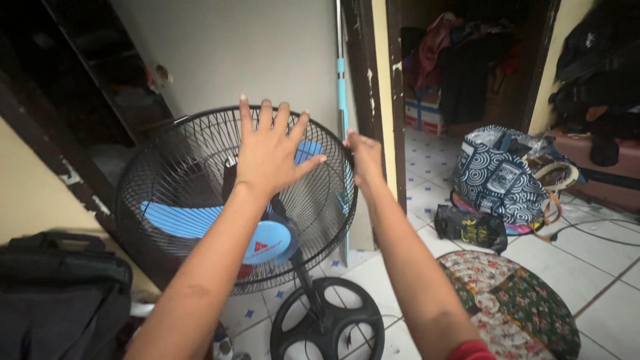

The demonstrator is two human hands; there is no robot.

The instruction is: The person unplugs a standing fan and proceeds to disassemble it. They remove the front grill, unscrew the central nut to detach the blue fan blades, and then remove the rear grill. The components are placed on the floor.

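A black standing fan (pixel 200 200) fills the middle of the view, its round wire cage (pixel 153 173) tilted back and its blue blades (pixel 183 219) showing through the wires, with a blue hub cap (pixel 270 241) at the centre. The left hand (pixel 270 157) lies flat against the front of the cage, fingers (pixel 267 115) spread wide and pointing up, gripping nothing; the cage's top rim runs just beyond the fingertips. The right hand (pixel 365 159) is at the cage's right edge, its fingers curled toward the rim, though whether they actually clasp the wire cannot be told from this angle.

Below the left fingers, past the wrist, the fan's pole drops to a round black base (pixel 330 320) standing on the white tiled floor (pixel 600 267). Left of the left fingers, well apart and low in the view, sits a dark bag (pixel 60 293). Right of the right fingers, on the floor, lies a round floral cushion (pixel 513 300); further off stands a blue-and-white patterned bag (pixel 500 177) with a small black pouch (pixel 470 228) just beside it. Just past the right fingers, a thin pole with a light blue grip (pixel 341 87) leans upright against the door frame (pixel 377 80).
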